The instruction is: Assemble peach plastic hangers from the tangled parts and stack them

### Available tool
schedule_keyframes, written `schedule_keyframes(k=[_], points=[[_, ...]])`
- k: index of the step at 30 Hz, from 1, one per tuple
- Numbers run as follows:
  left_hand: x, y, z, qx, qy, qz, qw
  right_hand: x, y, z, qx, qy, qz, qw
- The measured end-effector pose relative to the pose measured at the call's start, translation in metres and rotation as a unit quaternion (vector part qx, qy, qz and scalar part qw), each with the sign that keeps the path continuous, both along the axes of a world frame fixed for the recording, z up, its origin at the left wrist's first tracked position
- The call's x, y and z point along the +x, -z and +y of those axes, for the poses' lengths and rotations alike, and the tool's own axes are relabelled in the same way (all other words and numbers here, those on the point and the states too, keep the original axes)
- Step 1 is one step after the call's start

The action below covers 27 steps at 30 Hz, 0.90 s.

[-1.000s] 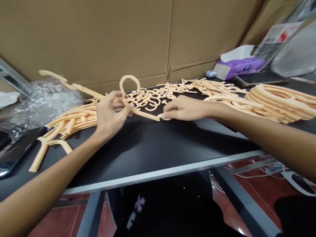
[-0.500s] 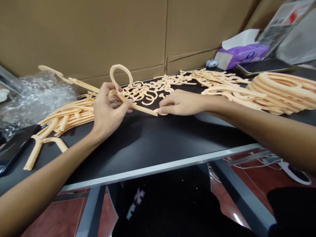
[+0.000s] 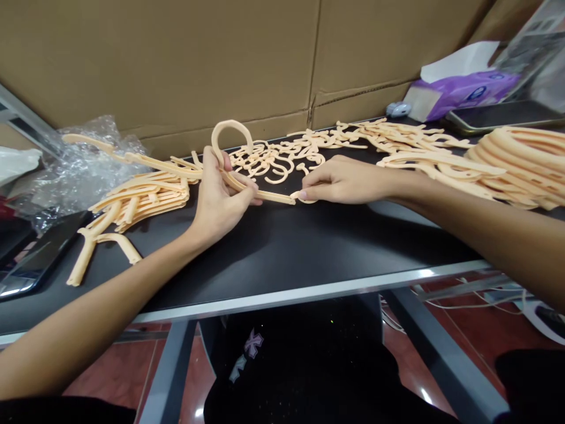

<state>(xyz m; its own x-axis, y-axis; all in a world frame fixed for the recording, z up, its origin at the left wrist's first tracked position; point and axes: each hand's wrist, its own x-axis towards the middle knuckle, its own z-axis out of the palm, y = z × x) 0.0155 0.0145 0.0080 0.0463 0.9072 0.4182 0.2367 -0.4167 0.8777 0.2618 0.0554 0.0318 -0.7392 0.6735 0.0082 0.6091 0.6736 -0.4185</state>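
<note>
1. Here's the action, right in the middle of the table [image 3: 286, 253]: a peach plastic hanger [image 3: 260, 191] is up off the black top, its hook looping high and its long bar running almost level from left to right.
2. The left hand [image 3: 220, 203] has it clamped, fingers [image 3: 242, 193] curled firmly around the bar just below the hook.
3. Over to the right hand [image 3: 348, 179]: it reaches in from the other side, and its fingertips [image 3: 302, 195] come together right at the bar's far tip. Gripping or only touching? I can't tell from here.
4. The key line: the bar points straight from the left hand to the right, so the hook sits nearer the left hand and the tip nearer the right.
5. Another long peach arm [image 3: 132, 159] stretches away left from behind the left hand; whether it's the same piece, I can't say.
6. Around them, a tangled pile of peach hanger pieces [image 3: 273, 162] lies just behind the hands, a straight-armed bundle [image 3: 141, 197] sits left beside some bubble wrap [image 3: 88, 176], and a stack of rounded hanger pieces [image 3: 516, 159] sits far right.
7. At the back, a cardboard sheet [image 3: 176, 59] stands behind the table, with a purple tissue pack [image 3: 463, 88] against it.
</note>
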Motion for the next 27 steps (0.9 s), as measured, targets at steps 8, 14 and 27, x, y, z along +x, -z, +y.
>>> schedule_keyframes(k=[8, 14, 27], points=[[-0.003, 0.003, 0.001, -0.028, -0.011, 0.008, 1.0, -0.002, 0.0, 0.001, -0.003, -0.001, -0.019, 1.0], [-0.008, 0.007, 0.006, -0.039, 0.018, -0.013, 0.999, -0.007, -0.003, 0.0, -0.003, 0.019, -0.048, 0.999], [-0.009, 0.004, 0.003, -0.017, 0.027, -0.017, 0.999, -0.012, -0.004, -0.019, 0.09, 0.053, -0.137, 0.985]])
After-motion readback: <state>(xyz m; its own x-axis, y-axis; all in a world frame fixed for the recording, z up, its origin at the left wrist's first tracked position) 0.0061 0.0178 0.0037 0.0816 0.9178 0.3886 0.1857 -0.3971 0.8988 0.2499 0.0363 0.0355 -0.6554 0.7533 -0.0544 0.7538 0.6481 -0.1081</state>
